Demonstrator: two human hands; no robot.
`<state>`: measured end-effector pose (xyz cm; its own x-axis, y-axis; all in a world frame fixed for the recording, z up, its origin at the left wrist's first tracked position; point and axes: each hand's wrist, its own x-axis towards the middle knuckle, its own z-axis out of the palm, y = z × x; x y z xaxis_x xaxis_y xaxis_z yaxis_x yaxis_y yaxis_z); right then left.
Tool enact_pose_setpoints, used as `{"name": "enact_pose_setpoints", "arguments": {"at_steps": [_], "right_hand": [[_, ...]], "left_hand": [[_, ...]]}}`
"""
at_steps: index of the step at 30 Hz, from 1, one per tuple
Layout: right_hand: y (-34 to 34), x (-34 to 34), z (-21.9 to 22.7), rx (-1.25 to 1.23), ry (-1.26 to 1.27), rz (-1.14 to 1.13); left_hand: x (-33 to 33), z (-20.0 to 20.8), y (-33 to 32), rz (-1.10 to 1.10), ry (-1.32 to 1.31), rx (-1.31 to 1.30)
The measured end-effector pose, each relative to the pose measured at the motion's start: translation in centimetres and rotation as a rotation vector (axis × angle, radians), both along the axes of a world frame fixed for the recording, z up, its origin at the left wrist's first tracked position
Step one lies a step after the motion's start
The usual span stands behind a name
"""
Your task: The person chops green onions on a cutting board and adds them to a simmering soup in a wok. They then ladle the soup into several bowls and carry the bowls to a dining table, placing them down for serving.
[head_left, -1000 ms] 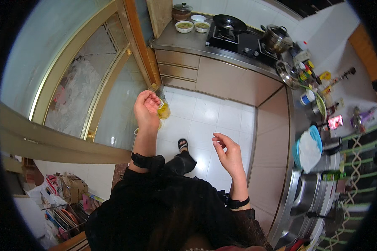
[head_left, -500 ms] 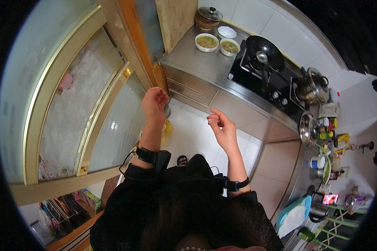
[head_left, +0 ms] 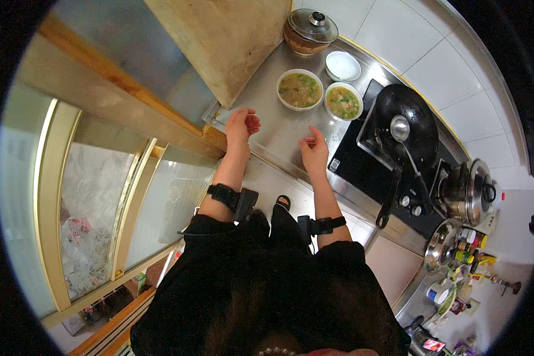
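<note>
Your left hand (head_left: pixel 242 127), loosely curled, and right hand (head_left: pixel 315 152), thumb and forefinger narrowly apart, look empty; knocking the left soup bowl (head_left: pixel 298 108) or right soup bowl (head_left: pixel 340 117) on the steel counter (head_left: pixel 273 129) could slop broth (head_left: pixel 299 91), as both seem nearly full. The left's is cloudy brown, green-flecked; the smaller right soup bowl, beside the black hob (head_left: pixel 353 157), looks greener.

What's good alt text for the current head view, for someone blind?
A person's left hand and right hand hover, seemingly empty, near two bowls of soup on a steel counter. To the right, a ladle rests in a wok on the stove.
</note>
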<state>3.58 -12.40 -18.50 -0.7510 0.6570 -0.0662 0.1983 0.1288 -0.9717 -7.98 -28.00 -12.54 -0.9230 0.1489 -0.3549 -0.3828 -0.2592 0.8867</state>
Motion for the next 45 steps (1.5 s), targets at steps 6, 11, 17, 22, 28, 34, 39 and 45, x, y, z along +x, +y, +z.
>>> {"name": "enact_pose_setpoints", "arguments": {"at_steps": [6, 11, 17, 22, 28, 34, 39, 45], "right_hand": [[2.9, -5.3, -2.6, 0.283, -0.161, -0.039], [4.7, -8.5, -2.4, 0.236, -0.178, 0.017], [4.2, -10.3, -3.0, 0.225, -0.206, -0.079], [3.9, -10.6, -2.5, 0.249, -0.258, -0.113], [4.3, -9.0, -1.9, 0.233, -0.142, 0.043], [0.9, -5.7, 4.3, 0.234, -0.082, 0.259], [-3.6, -2.5, 7.5, 0.256, -0.038, 0.516], [-11.8, 1.3, 10.9, 0.181, 0.106, 0.882]], "left_hand": [[-7.1, -6.0, 6.8, -0.207, 0.031, -0.263], [-12.7, -9.9, 10.3, -0.353, 0.149, -0.270], [-16.0, -9.6, 12.4, -0.598, 0.214, -0.339], [-16.6, -10.7, 12.0, -0.631, 0.193, -0.328], [-13.2, -7.0, 9.4, -0.534, 0.096, -0.211], [-7.0, -0.9, 2.7, -0.356, 0.000, -0.096], [-0.3, -0.2, -5.7, -0.161, 0.029, -0.033], [11.0, 5.0, -16.1, 0.197, -0.033, 0.028]]}}
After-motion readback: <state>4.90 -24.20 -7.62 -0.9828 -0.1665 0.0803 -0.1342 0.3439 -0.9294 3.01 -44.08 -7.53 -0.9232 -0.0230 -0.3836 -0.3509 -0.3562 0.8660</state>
